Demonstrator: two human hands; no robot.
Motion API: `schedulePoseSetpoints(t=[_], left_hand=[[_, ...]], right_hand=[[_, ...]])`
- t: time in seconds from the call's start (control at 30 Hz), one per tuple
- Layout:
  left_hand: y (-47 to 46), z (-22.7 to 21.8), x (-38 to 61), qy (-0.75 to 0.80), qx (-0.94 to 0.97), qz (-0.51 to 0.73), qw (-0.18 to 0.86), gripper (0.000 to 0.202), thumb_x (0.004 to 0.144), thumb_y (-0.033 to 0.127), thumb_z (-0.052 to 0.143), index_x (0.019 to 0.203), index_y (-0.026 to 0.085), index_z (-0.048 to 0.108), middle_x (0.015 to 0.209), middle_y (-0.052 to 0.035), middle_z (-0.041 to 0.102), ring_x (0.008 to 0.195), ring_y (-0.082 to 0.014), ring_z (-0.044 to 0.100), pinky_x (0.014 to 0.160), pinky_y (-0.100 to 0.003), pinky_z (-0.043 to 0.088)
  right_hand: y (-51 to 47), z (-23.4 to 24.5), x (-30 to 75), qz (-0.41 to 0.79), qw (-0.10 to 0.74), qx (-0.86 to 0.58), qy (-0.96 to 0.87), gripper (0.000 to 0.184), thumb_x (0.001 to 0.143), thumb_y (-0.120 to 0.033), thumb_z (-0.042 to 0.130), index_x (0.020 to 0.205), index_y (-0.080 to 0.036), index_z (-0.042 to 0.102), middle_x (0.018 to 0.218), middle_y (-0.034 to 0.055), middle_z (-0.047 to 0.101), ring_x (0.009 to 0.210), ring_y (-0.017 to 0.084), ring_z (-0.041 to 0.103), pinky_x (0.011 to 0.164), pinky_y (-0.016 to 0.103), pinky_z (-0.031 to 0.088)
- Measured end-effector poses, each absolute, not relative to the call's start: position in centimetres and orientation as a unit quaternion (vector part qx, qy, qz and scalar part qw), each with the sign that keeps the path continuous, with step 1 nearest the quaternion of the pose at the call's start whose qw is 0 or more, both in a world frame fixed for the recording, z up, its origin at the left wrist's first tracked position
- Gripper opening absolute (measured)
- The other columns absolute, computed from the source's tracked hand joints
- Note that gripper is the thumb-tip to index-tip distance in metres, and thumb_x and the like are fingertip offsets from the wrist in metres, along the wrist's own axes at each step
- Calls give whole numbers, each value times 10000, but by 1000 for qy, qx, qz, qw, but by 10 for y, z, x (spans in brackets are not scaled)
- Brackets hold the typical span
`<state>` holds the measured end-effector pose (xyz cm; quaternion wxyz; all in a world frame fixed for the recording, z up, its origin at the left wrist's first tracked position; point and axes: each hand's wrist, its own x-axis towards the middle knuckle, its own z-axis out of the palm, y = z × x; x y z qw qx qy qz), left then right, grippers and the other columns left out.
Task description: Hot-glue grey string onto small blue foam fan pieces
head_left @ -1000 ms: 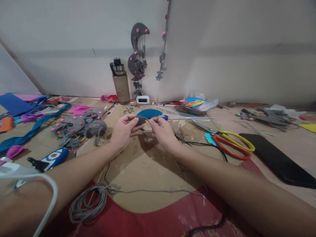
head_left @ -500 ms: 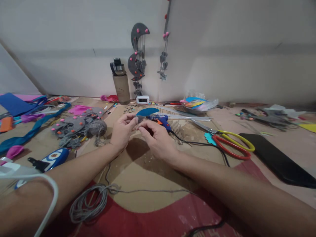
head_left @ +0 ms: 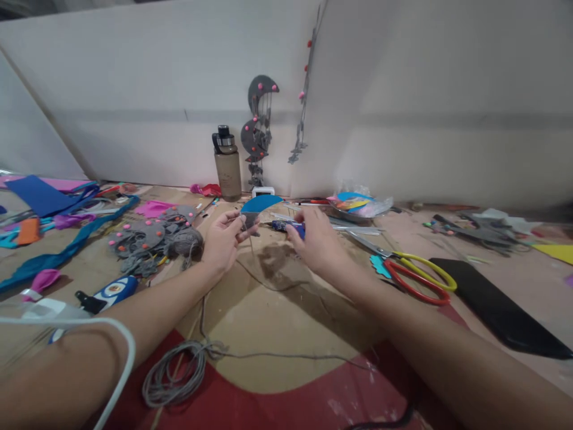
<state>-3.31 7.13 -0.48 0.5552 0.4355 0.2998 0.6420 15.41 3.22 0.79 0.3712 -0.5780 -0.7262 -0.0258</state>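
Observation:
Between the fingertips of my left hand (head_left: pixel 222 240) is a small grey felt piece (head_left: pixel 250 221). A curved blue felt piece (head_left: pixel 262 203) shows directly above it; whether the two are joined, I cannot tell. A thin grey strand (head_left: pixel 256 272) hangs below the fingers and runs across the cardboard toward the right. My right hand (head_left: pixel 319 239) is curled around a blue glue gun (head_left: pixel 299 229), its thumb on the near side and its other fingers partly hidden. The glue gun's nozzle end points left, toward my left hand.
Open scissors (head_left: pixel 421 278) and a black phone (head_left: pixel 496 304) lie at right. Grey felt shapes (head_left: pixel 147 236) and a blue-and-white bottle (head_left: pixel 117 289) are left. Coiled grey yarn (head_left: pixel 174 373) lies in front. A water bottle (head_left: pixel 229 173) stands by the wall. A white cable (head_left: pixel 128 358) crosses my left forearm.
My right hand has left my left fingertips and moved right onto the glue gun. My left hand keeps its pinch on the felt. The view has tilted up and shifted slightly left.

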Motion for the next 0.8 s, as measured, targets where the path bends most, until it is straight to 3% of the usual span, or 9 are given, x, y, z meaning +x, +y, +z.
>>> schedulePoseSetpoints(t=[0.13, 0.3, 0.37, 0.47, 0.57, 0.67, 0.8], left_hand=[[72, -3, -35, 295, 434, 649, 551, 190, 700, 185, 672, 824, 152, 532, 838, -38, 669, 823, -172, 675, 794, -363, 547], [74, -6, -35, 304, 446, 646, 539, 189, 691, 179, 677, 827, 141, 551, 811, -37, 666, 824, -180, 675, 788, -359, 552], [75, -8, -36, 307, 443, 644, 543, 185, 689, 169, 677, 821, 140, 551, 804, -32, 664, 816, -177, 675, 785, -356, 554], [79, -10, -40, 309, 428, 641, 558, 171, 695, 150, 666, 810, 143, 541, 779, -25, 663, 798, -168, 677, 780, -352, 558], [84, -13, -45, 316, 402, 635, 579, 148, 710, 136, 645, 805, 141, 531, 812, -47, 675, 797, -152, 677, 778, -329, 558], [89, -16, -49, 319, 378, 639, 589, 139, 716, 134, 639, 801, 140, 528, 847, -61, 680, 804, -143, 677, 775, -312, 557], [94, -20, -51, 323, 369, 646, 585, 136, 709, 124, 638, 789, 148, 531, 819, -52, 679, 790, -149, 679, 747, -309, 564]], right_hand=[[50, -15, 172, 5, 193, -700, -688, 389, 780, -432, 521, 946, -85, 575, 974, 221, 592, 938, 302, 542, 787, 388, 393], [63, -25, 179, 83, 173, -713, -674, 195, 741, -263, 489, 818, -127, 605, 857, 181, 646, 764, 252, 598, 639, 320, 392], [68, -24, 183, 137, 216, -722, -643, 167, 719, -292, 505, 761, -158, 596, 758, 134, 642, 656, 225, 581, 562, 303, 367], [73, -25, 189, 200, 347, -721, -566, 184, 662, -356, 579, 735, -189, 559, 601, 44, 577, 513, 170, 500, 484, 277, 318], [74, -30, 190, 271, 457, -677, -509, 152, 637, -314, 592, 703, -200, 516, 499, -23, 486, 434, 127, 411, 445, 258, 279], [71, -32, 184, 301, 532, -620, -492, 124, 677, -290, 541, 751, -203, 490, 515, -44, 462, 452, 121, 406, 451, 249, 300], [58, -22, 172, 238, 598, -562, -520, 195, 777, -403, 492, 843, -219, 479, 642, -35, 482, 567, 122, 447, 536, 249, 368]])
